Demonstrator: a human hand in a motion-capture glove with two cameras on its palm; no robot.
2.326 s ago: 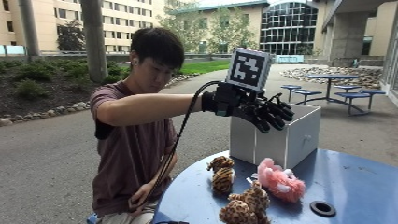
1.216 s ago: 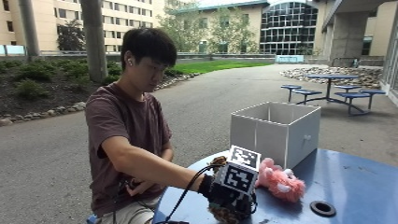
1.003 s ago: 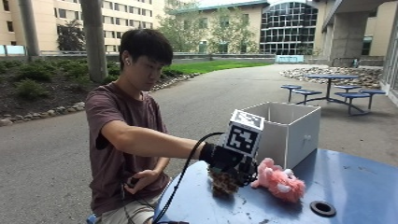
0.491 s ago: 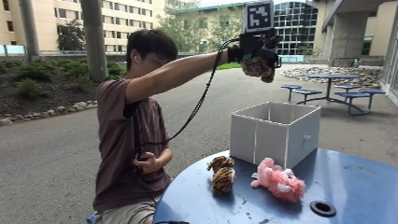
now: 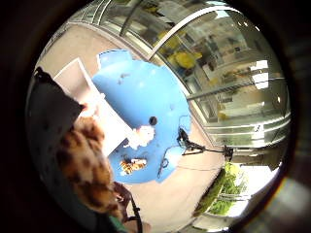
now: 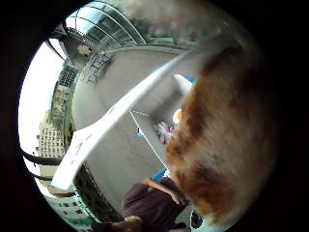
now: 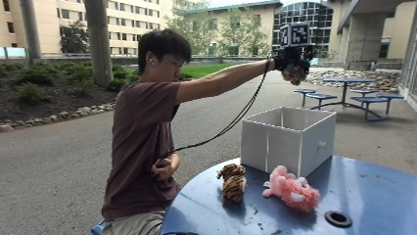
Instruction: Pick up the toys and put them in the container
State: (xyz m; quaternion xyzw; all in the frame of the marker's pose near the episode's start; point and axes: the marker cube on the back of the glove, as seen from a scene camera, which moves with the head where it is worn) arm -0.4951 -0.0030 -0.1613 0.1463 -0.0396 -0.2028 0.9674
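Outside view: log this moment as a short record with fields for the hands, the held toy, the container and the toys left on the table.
right hand: gloved right hand raised high above the container, gripping a toy
held toy: spotted brown plush toy, hanging from the hand over the box
container: white open-topped box on the blue round table
toys left: striped tiger plush and pink plush, both on the table in front of the box
other hand: bare, low by the person's lap, on the cable

three plush toys [image 7: 291, 192], one white container [image 7: 289, 139], one blue table [image 7: 365, 196]
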